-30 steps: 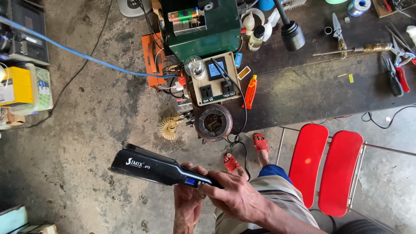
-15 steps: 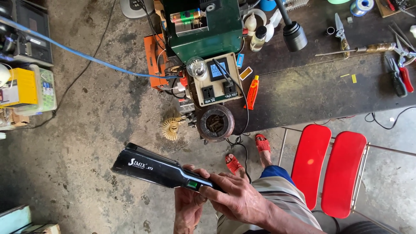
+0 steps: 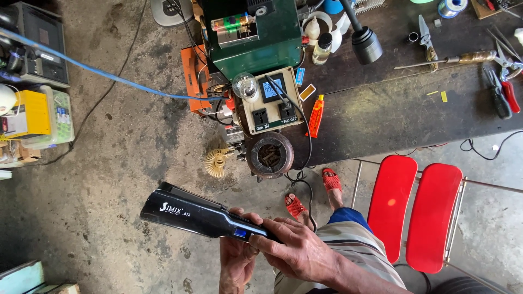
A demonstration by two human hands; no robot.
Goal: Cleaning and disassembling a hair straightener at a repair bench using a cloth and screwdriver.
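The person's right hand [image 3: 297, 253] is wrapped over the handle end of a black hair straightener [image 3: 204, 215], fingers closed on it just past its little blue screen. The left hand [image 3: 237, 261] is under the same end and grips it from below, with the thumb up by the screen. So both hands grasp the one tool. The straightener sticks out to the left from the hands and hangs over the grey concrete floor [image 3: 120, 163], not touching it. Its flat plates are shut together.

To hold it well, both hands should stay on the handle, away from the plate end, since the pictures do not show if it is hot. A steady level hold keeps the screen easy to see.

Beyond the straightener, farther from the person, a round rusty pot [image 3: 271, 155] sits on the floor with dark bits inside. Left of the pot lies a pale fan wheel [image 3: 217, 161]. Right of the pot are the person's feet in red sandals [image 3: 310, 193], and a red chair [image 3: 419, 209] is farther right. Beyond the pot stands a cream box with sockets and a small screen [image 3: 269, 100], and behind that a green metal box [image 3: 253, 32]. A dark workbench [image 3: 403, 103] runs off to the right of the green box, with hand tools on it. Far left of the straightener, a clear tub [image 3: 54, 122] holds a yellow box.
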